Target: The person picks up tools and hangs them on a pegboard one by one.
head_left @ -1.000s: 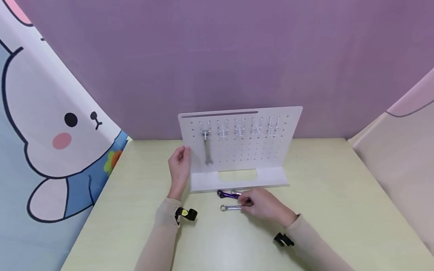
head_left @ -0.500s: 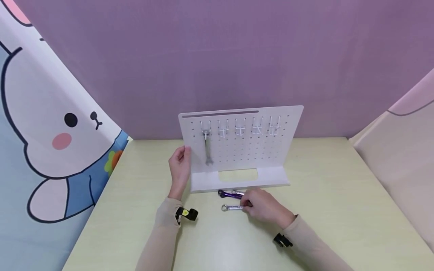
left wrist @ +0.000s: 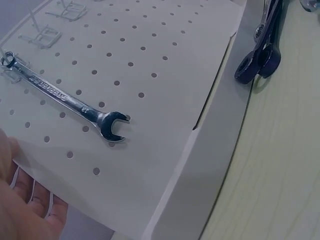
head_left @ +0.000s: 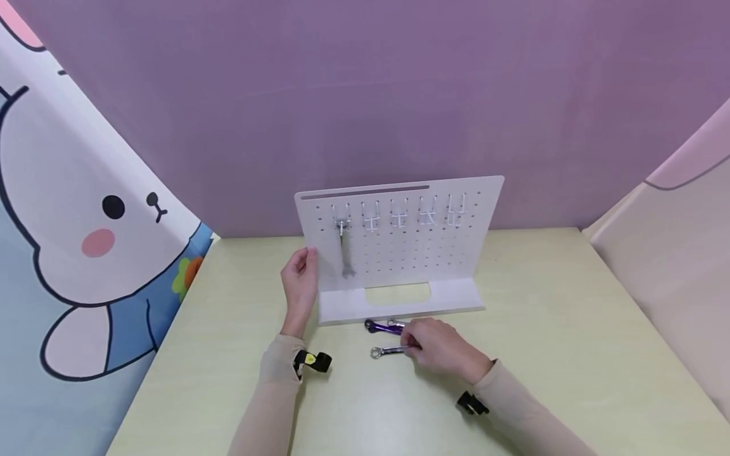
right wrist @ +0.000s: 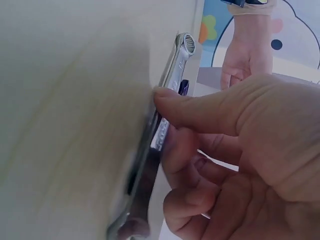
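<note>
My left hand (head_left: pixel 299 282) holds the left edge of a white pegboard (head_left: pixel 399 275), thumb in front and fingers behind in the left wrist view. My right hand (head_left: pixel 441 345) pinches a silver combination wrench (head_left: pixel 389 350) by its shaft, low over the table; in the right wrist view its ring end (right wrist: pixel 187 44) points away past the thumb. Beyond that hand lie a purple wrench (head_left: pixel 382 327) and another silver wrench (head_left: pixel 393 322), both partly hidden by it. One silver wrench (left wrist: pixel 60 97) hangs by its ring from the board's leftmost hook, open end down.
Several more white hooks (head_left: pixel 399 218) line the board's upper part, with nothing hanging on them. The board's base (head_left: pixel 342 307) has a cutout and rests on the pale wooden table (head_left: pixel 547 329). A purple curtain (head_left: pixel 399 95) stands behind, and a rabbit-print cloth (head_left: pixel 68 266) hangs at left.
The wrench under my right hand has turned slightly, its ring end now a little nearer me. My left hand keeps its hold on the board. The head view has shifted slightly.
</note>
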Action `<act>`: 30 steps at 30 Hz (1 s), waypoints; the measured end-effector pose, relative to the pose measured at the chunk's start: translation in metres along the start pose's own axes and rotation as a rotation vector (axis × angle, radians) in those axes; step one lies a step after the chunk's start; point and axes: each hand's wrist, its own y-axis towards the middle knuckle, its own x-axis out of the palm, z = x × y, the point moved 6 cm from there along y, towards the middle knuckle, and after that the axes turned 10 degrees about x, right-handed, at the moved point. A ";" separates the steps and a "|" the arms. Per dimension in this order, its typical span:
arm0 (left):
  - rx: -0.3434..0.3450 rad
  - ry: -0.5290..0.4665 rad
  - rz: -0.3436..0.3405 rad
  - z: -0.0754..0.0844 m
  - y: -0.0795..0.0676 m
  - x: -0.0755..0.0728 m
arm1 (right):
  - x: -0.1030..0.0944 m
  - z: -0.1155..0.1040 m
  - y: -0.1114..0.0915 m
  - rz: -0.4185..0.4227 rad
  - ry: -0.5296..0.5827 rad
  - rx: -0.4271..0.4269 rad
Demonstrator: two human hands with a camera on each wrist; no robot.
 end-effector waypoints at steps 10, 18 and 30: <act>-0.004 -0.017 -0.009 0.001 0.000 0.000 | -0.004 0.000 0.003 -0.022 0.023 -0.060; -0.031 0.002 -0.010 -0.002 -0.002 0.001 | -0.014 0.003 0.007 -0.029 0.144 -0.047; 0.017 -0.005 0.021 -0.001 0.000 0.000 | -0.028 -0.002 0.014 0.025 0.291 -0.098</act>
